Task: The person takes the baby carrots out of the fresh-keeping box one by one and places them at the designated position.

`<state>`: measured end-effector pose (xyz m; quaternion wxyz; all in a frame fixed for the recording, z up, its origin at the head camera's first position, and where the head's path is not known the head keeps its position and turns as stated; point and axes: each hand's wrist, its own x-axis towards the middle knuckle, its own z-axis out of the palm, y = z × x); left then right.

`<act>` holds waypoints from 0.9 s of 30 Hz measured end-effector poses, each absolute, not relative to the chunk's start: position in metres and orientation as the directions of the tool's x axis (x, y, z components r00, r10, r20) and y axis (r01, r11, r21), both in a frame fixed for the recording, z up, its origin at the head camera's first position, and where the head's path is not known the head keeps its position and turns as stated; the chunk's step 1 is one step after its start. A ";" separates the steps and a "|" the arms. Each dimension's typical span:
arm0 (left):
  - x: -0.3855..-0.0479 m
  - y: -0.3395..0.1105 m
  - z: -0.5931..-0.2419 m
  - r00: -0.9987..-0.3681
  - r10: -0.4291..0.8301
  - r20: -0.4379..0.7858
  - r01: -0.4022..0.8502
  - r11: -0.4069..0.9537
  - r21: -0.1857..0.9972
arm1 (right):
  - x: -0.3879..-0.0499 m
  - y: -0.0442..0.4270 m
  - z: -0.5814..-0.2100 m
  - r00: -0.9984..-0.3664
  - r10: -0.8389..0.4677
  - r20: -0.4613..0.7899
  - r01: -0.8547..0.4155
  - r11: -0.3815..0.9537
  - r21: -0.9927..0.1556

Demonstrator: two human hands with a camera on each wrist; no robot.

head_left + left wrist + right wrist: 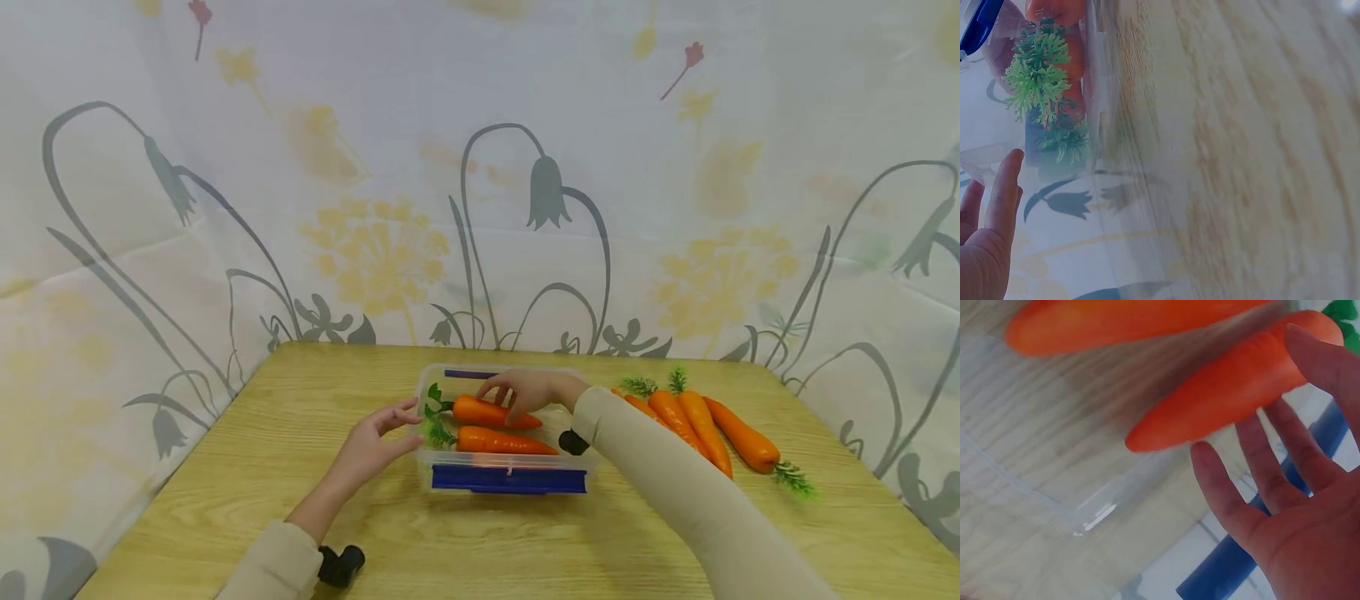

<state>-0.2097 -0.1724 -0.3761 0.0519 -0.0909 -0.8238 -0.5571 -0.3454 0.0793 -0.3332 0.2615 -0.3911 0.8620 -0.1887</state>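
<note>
A clear box (450,459) with blue latches holds two orange carrots, their green tops at its left end. In the head view my right hand (528,388) reaches in from above and grips the rear carrot (474,409). The right wrist view has the thumb of that hand (1300,528) on one side of this carrot (1229,394) and the fingers along the other. Beside it lies the front carrot (498,441). My left hand (366,450) is at the box's left end, fingers spread and slightly bent; whether they touch the wall is unclear.
Several more carrots (705,423) with green tops lie on the wooden table (360,533) to the right of the box, partly behind my right sleeve. A flower-patterned cloth (390,150) hangs behind the table.
</note>
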 end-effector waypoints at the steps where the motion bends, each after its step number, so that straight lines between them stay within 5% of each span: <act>1: -0.210 -0.172 -0.376 -0.978 0.091 0.188 0.209 0.363 0.908 | -0.345 0.079 -0.334 -0.562 -0.765 -0.313 -0.564 0.632 -0.531; 27: -0.210 -0.171 -0.374 -0.981 0.083 0.173 0.192 0.387 0.902 | -0.336 0.096 -0.307 -0.582 -0.749 -0.317 -0.548 0.649 -0.527</act>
